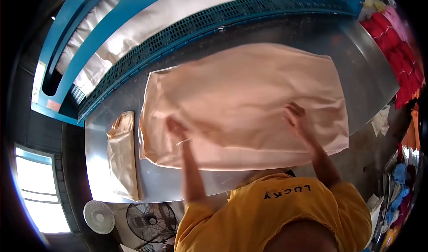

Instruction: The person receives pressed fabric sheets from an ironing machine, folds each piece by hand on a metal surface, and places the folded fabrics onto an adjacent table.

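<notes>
A large sheet of peach-coloured satin-like cloth (249, 82) lies spread over a metal table, with soft creases and a pale edge. My left hand (177, 128) is on or just above its left part, and motion smears the fingers. There is a thin light band (182, 142) at that wrist. Over the right part of the cloth is my right hand (295, 116), its fingers loosely bent and apart, with nothing visible in them. Whether it presses on the cloth I cannot tell. To the left, a folded piece of shiny golden-beige cloth (121, 158) lies apart from the big sheet.
The metal table (100, 140) has a curved-looking near edge. Behind it stands a blue machine frame (133, 18) with a perforated guard and pale fabric. Red bundles (394, 56) hang at the right. Fans (151, 221) stand below the table's left end.
</notes>
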`<state>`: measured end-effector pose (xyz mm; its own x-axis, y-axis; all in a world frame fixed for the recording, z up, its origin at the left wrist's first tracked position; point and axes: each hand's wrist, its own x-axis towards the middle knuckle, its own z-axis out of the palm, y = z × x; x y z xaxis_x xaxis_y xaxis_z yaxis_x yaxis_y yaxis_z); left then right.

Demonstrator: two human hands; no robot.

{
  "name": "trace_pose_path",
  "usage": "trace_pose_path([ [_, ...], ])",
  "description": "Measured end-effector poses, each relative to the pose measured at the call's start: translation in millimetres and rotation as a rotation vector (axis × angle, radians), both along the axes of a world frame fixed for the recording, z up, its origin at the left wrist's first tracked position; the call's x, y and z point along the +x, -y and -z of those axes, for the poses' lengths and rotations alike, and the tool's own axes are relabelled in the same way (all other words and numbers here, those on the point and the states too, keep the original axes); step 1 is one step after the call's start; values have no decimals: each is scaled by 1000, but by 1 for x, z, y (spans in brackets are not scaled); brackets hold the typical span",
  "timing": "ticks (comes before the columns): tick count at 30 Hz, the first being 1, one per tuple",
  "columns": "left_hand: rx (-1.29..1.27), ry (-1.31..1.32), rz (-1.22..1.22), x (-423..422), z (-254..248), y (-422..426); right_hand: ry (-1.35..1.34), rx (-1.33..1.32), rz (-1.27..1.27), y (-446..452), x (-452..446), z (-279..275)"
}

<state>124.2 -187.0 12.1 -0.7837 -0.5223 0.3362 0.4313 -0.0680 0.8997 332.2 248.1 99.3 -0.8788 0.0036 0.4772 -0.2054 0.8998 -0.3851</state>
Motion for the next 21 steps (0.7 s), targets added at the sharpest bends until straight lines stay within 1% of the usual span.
trace_pose_path([
  [1,-515,253,-258,20,-13,59,32,60,81,-13,13,16],
  [2,-822,467,-366,45,-26,105,65,120,162,-22,29,27],
  [3,-922,650,-335,80,-65,128,92,117,179,-24,45,25],
  [4,-1061,1040,-478,73,-43,180,118,113,200,-25,61,20],
  [5,-802,1170,-655,77,-64,172,138,111,222,-30,73,14],
  [6,-715,1076,-674,61,-33,210,104,143,304,-48,84,24],
  [8,-648,854,-376,61,-35,200,39,202,471,-87,113,59],
  [9,-633,1155,-309,45,-48,193,33,252,629,-90,125,52],
  [10,-251,959,-358,33,-40,178,19,304,790,-98,134,43],
  [11,-174,842,-277,29,-66,143,-1,356,954,-108,140,34],
  [12,-98,729,-193,26,-94,107,92,45,984,-119,147,37],
  [14,247,214,209,-13,-59,62,247,-589,981,-144,158,59],
  [15,-167,118,180,8,-87,-5,296,-520,853,-143,160,60],
  [16,-290,74,270,22,-97,-57,345,-449,721,-136,153,61],
  [18,-620,3,544,70,-99,-150,262,-818,556,-125,143,74],
  [19,-822,-68,722,103,-99,-186,183,-967,508,-114,141,63],
  [20,-979,-179,915,138,-100,-210,101,-1115,460,-99,143,38],
  [21,-1094,-142,1259,170,-102,-231,20,-1258,410,-87,148,16],
])
